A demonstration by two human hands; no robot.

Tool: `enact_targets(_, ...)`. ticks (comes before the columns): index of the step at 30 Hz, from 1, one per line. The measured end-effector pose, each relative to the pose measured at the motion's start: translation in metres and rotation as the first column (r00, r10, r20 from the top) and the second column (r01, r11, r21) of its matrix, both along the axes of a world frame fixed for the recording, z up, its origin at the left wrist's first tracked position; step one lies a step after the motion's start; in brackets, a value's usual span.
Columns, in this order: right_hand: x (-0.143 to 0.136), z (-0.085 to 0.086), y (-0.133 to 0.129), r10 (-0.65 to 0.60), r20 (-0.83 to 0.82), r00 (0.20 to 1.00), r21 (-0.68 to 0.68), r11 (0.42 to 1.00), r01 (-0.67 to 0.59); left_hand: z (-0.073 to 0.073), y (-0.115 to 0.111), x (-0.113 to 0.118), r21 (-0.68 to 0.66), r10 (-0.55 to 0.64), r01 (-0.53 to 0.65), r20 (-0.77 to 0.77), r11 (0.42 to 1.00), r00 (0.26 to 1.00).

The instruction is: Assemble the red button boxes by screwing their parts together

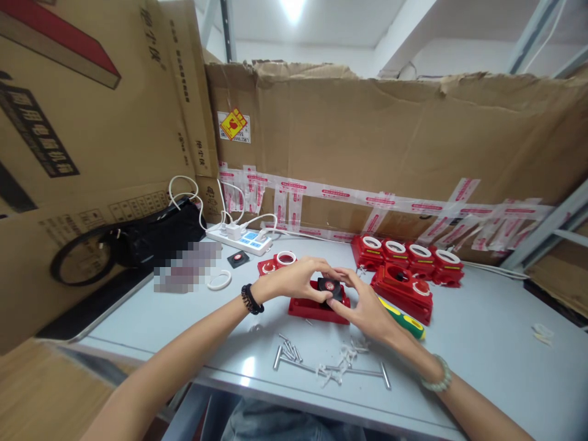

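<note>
Both hands meet over an open red housing (303, 309) near the middle of the table. Between them is a black square part (329, 285) with a round red-and-white mark, tilted over the housing. My left hand (305, 280) grips its left side with thumb and fingers. On the right side, my right hand (362, 305) pinches the same part. A green and yellow screwdriver handle (407, 321) lies just right of my right hand; its shaft is hidden. In front of the housing are several loose screws (290, 350) and two metal T-shaped tools (298, 365).
Several red housings with white rings (420, 260) stand at the back right, another red housing (404, 291) before them. A power strip (243, 239), a second black square part (238, 259) and a white ring (219, 280) lie left. Cardboard (367, 141) walls the back.
</note>
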State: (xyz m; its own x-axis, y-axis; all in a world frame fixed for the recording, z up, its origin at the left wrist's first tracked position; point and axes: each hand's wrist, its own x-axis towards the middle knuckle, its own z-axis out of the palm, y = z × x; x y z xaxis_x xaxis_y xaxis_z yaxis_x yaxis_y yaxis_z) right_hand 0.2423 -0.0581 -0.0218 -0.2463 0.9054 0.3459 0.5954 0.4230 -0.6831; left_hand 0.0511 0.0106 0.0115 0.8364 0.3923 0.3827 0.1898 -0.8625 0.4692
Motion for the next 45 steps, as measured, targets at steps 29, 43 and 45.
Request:
enact_targets(29,0.023,0.026,-0.007,-0.117,0.04,0.992,0.088,0.99,0.113,-0.042,0.05,-0.087,0.041,0.516,-0.526,-0.272,0.849,0.812)
enact_targets(43,0.03,0.029,-0.009,-0.134,-0.056,0.989,0.157,0.977,0.141,0.01,-0.003,-0.04,-0.108,0.12,-0.109,0.097,0.988,0.988)
enact_targets(45,0.026,0.03,-0.011,-0.099,-0.02,0.995,0.206,0.973,0.101,0.006,-0.008,-0.03,-0.118,0.065,-0.057,0.065,0.991,0.996)
